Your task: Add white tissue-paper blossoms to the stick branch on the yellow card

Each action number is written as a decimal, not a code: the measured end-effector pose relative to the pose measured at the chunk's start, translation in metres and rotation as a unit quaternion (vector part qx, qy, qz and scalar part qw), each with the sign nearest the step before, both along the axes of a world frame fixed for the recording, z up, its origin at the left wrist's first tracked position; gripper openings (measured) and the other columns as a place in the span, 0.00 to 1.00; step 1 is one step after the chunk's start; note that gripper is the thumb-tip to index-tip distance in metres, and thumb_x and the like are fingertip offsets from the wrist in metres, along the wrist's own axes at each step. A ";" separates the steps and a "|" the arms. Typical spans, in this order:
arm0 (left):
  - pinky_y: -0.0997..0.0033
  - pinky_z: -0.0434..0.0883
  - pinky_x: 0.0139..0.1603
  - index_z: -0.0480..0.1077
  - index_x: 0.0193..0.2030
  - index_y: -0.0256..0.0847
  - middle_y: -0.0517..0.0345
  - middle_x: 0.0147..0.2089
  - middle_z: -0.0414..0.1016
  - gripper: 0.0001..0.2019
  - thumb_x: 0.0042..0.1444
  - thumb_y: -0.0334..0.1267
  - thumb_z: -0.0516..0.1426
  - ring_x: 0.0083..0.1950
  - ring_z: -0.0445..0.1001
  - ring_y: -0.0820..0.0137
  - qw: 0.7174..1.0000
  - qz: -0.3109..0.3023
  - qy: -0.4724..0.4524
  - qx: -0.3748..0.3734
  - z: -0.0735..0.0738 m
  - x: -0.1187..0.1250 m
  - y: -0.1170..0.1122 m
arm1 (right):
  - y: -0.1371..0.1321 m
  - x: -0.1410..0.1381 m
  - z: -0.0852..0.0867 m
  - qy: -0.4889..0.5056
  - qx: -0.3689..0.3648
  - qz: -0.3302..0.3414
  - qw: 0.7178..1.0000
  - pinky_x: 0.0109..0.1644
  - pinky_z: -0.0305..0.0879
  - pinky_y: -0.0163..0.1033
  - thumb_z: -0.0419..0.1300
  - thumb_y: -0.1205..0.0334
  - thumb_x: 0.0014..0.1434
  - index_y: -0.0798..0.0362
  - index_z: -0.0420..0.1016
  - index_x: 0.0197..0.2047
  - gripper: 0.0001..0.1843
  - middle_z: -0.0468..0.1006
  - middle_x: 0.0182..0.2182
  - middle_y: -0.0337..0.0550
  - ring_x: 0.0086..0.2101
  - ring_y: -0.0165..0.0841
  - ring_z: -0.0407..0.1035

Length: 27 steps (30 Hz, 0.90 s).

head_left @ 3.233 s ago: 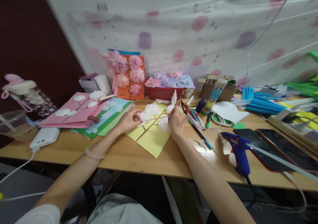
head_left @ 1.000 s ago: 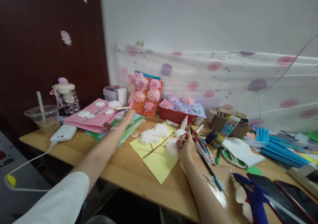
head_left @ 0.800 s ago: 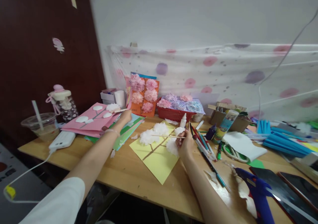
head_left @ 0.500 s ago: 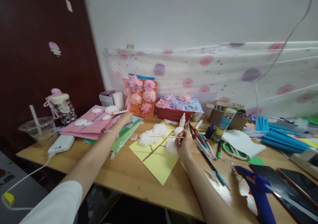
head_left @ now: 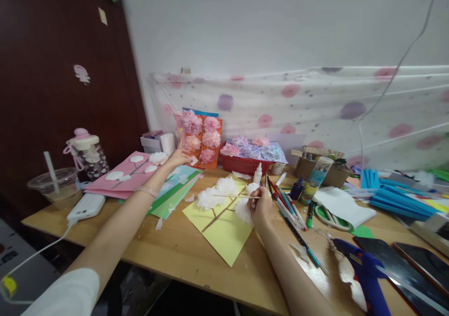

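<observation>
My right hand [head_left: 260, 204] pinches a thin wooden stick [head_left: 228, 195]. The stick points left, over a yellow sheet [head_left: 226, 241] with a brown drawn branch and fluffy white paper tufts [head_left: 226, 185] on it. My left hand [head_left: 180, 157] reaches out above the coloured sheets [head_left: 175, 190] on the left. At its fingertips is a small pale piece of paper [head_left: 194, 161], close to the orange card [head_left: 199, 154] with pink paper flowers. A pink sheet [head_left: 101, 181] bearing white petals lies left of that hand.
A white glue bottle [head_left: 257, 173] and a red basket [head_left: 245, 165] stand behind the yellow sheet. Pens [head_left: 293, 208] lie to the right, with a blue glue gun [head_left: 361, 264] and a dark phone [head_left: 421, 257] beyond. A drink cup [head_left: 58, 192] and power bank [head_left: 86, 206] are left.
My left hand has lifted and turned, its fingers now pointing right with the pale piece at their tips. My right hand and the stick have barely moved.
</observation>
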<state>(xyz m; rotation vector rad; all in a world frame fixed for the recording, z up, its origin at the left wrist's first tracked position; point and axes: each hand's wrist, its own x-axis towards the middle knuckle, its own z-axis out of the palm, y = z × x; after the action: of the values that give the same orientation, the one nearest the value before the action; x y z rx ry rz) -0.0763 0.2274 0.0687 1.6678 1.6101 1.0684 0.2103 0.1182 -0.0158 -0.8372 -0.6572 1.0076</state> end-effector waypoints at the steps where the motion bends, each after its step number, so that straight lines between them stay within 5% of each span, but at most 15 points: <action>1: 0.68 0.74 0.42 0.69 0.49 0.32 0.55 0.35 0.79 0.19 0.49 0.28 0.62 0.39 0.78 0.66 0.999 -0.028 -0.033 -0.003 0.000 0.007 -0.010 | 0.000 0.000 0.000 0.012 -0.010 -0.005 1.000 0.11 0.45 0.29 0.51 0.56 0.56 0.50 0.58 0.18 0.16 0.57 0.07 0.28 0.08 0.23 0.50; 9: 0.69 0.72 0.41 0.67 0.50 0.36 0.53 0.37 0.80 0.23 0.45 0.30 0.62 0.37 0.78 0.70 0.962 -0.169 -0.215 -0.011 -0.037 0.057 -0.079 | -0.002 0.001 0.007 0.066 -0.044 -0.010 0.997 0.14 0.48 0.28 0.51 0.57 0.57 0.51 0.57 0.20 0.16 0.58 0.09 0.28 0.09 0.22 0.51; 15: 0.68 0.70 0.42 0.64 0.51 0.36 0.59 0.33 0.78 0.28 0.42 0.31 0.66 0.35 0.78 0.70 0.947 -0.188 -0.261 -0.014 -0.054 0.062 -0.082 | -0.003 0.000 0.007 0.066 -0.042 -0.010 0.997 0.14 0.48 0.28 0.51 0.58 0.58 0.51 0.57 0.20 0.16 0.58 0.10 0.28 0.10 0.22 0.51; 27: 0.73 0.68 0.37 0.64 0.54 0.35 0.57 0.34 0.79 0.30 0.41 0.30 0.64 0.34 0.77 0.71 0.943 -0.182 -0.280 -0.010 -0.063 0.058 -0.085 | -0.005 0.001 0.011 0.059 -0.049 -0.016 0.997 0.14 0.47 0.28 0.48 0.58 0.60 0.50 0.56 0.21 0.16 0.57 0.10 0.27 0.09 0.22 0.50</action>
<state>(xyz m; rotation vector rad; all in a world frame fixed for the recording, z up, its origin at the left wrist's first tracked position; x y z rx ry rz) -0.0185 0.1425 0.0055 1.3991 0.9057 1.1830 0.2110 0.1128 -0.0048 -0.8634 -0.4950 1.0580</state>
